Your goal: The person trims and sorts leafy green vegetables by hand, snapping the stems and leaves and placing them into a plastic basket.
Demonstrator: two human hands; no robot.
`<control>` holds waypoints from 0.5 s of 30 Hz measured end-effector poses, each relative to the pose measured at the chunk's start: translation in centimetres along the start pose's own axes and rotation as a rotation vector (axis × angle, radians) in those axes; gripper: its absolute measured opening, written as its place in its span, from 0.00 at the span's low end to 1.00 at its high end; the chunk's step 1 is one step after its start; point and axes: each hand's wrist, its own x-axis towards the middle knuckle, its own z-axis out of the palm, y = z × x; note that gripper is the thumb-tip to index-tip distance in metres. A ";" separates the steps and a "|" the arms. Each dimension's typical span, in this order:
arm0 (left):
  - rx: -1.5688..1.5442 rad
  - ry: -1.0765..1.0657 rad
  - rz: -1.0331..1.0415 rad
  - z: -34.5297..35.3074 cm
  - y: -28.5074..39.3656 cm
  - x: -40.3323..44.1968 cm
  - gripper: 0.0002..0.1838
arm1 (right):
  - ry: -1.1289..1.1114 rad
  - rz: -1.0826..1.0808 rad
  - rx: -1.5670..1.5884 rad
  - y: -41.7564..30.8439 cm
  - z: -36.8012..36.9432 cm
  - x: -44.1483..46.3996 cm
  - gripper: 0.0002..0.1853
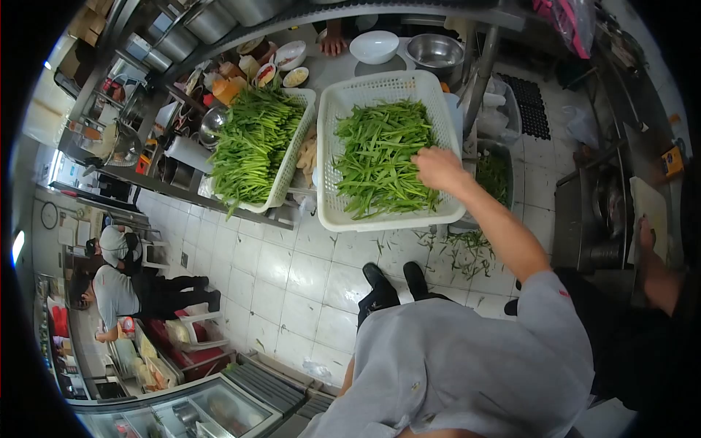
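Observation:
My right hand [440,171] reaches over the right side of a white perforated plastic basket [332,217], its fingers closed at the edge of the cut leafy greens [383,157] inside. They look like water spinach, in short lengths of stem and narrow leaf. Left of it stands a second white basket [298,157], heaped with a bundle of long-stemmed greens [255,142], the stem ends facing me. My left hand does not show; only a sliver of that arm is visible beside the grey shirt.
Behind the baskets are a white bowl [374,47], a steel bowl [435,52] and another person's hand [334,45]. A tub of greens [493,175] sits below right. Scraps litter the tiled floor [292,266]. A person's arm [653,255] is at right; two people work far left.

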 end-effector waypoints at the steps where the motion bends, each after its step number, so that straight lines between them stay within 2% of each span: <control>1: -0.028 0.023 0.022 -0.7 0.3 0.4 0.29 | -0.093 -0.006 -0.175 -0.3 1.3 0.6 0.15; 2: -0.055 0.050 0.059 -1.6 1.0 0.6 0.29 | -0.188 -0.013 -0.352 -1.1 0.8 1.3 0.18; 4: -0.114 0.101 0.185 -4.0 2.2 1.2 0.27 | -0.479 0.042 -0.105 -1.6 -2.7 2.2 0.26; 5: -0.125 0.114 0.344 -5.5 2.8 1.1 0.26 | -0.620 0.071 0.019 -1.8 -4.8 2.9 0.30; 6: -0.259 0.145 0.303 -6.2 3.6 1.4 0.24 | -0.614 0.113 0.038 -1.3 -5.6 3.7 0.37; 8: -0.511 0.201 0.216 -8.6 6.1 1.2 0.21 | -0.359 0.113 0.094 0.8 -4.5 5.7 0.44; 9: -0.493 0.242 0.292 -10.1 8.6 0.9 0.20 | -0.227 0.116 0.121 1.6 -4.2 6.8 0.48; 10: -0.471 0.280 0.367 -11.6 11.7 0.3 0.20 | -0.244 0.167 0.082 1.3 -4.6 7.9 0.56; 13: -0.563 0.256 0.538 -17.2 22.8 -3.5 0.17 | -0.339 0.262 0.108 2.2 -0.9 10.2 0.58; 14: -0.576 0.281 0.617 -19.2 26.3 -5.2 0.15 | -0.363 0.270 0.032 0.1 -3.0 10.1 0.53; 15: -0.594 0.308 0.694 -20.9 29.3 -6.8 0.15 | -0.422 0.235 0.119 -0.5 -4.3 9.9 0.51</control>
